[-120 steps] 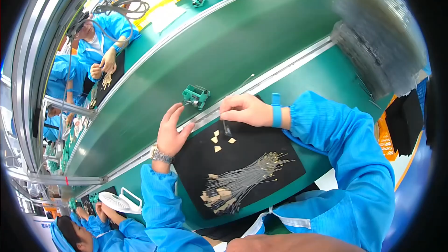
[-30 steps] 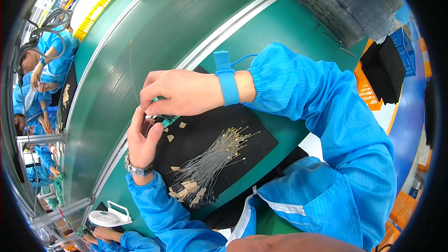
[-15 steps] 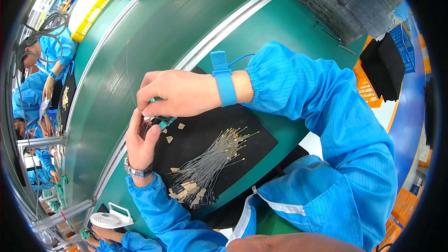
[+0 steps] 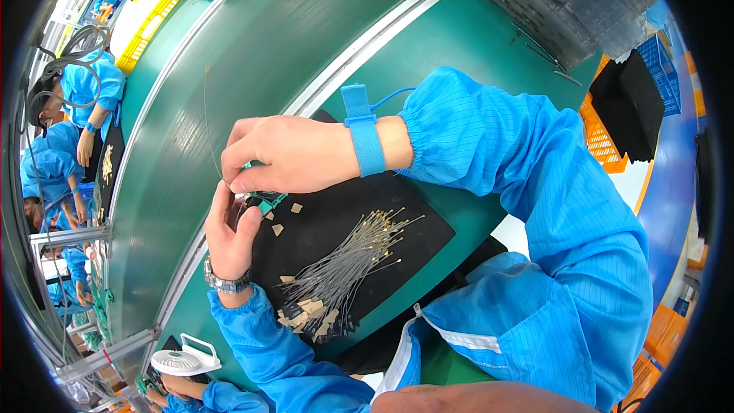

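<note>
My right hand, with a blue strap at its wrist, is closed in a pinch on a thin grey cable. The cable rises from the fingertips to a small gold-coloured end. Just below, my left hand, wearing a metal watch, curls its thumb and fingers about a small green-and-black part, largely hidden by both hands. The fingertips of the two hands meet there. On the black mat lies a bundle of similar grey cables with gold-coloured connectors. Small tan pieces are heaped at its lower end.
Beyond the mat, a metal rail borders a long green surface. A grey translucent box stands at the upper right, with thin rods beside it. A white fan sits at the lower left. Co-workers in blue sleeves sit along the left side.
My hands stay together at the green-and-black part, with only a slight shift of the right hand to the left. At the left, a co-worker's hands have moved.
</note>
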Tool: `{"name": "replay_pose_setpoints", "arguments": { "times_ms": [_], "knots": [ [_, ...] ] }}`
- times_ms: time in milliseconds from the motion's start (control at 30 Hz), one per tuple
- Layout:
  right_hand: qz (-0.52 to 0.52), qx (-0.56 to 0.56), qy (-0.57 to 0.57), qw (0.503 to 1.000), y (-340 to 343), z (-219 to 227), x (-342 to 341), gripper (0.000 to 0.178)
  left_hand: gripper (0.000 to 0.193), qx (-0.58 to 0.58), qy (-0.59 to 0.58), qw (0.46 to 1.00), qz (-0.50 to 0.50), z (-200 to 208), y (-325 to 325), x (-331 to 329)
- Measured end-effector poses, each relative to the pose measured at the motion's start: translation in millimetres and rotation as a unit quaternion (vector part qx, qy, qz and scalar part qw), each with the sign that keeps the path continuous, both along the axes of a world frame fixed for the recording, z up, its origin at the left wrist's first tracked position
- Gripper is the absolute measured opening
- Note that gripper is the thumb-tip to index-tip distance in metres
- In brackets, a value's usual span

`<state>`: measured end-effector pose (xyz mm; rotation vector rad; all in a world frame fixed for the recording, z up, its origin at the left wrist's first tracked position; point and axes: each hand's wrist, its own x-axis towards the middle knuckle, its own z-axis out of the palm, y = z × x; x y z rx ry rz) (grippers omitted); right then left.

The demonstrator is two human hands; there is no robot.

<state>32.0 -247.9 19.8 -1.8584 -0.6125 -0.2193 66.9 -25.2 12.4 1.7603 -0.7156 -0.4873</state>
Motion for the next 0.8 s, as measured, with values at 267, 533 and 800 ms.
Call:
{"name": "replay_pose_setpoints", "arguments": {
  "times_ms": [267, 533, 800],
  "knots": [
    [-0.010, 0.016, 0.003, 1.000, 0.8, -3.2, 0.2, 0.021, 0.066, 0.001, -0.007, 1.000, 0.006, 0.2, -0.7, -1.3],
    [-0.014, 0.009, 0.005, 1.000, 1.1, -2.7, -1.7, 0.021, 0.064, 0.007, -0.003, 1.000, -0.003, 1.6, -2.1, -2.2],
    [-0.017, -0.004, 0.007, 1.000, 0.5, 0.7, -2.0, 0.018, 0.068, 0.007, 0.001, 1.000, -0.006, 0.3, 0.7, -0.1]
  ]
}}
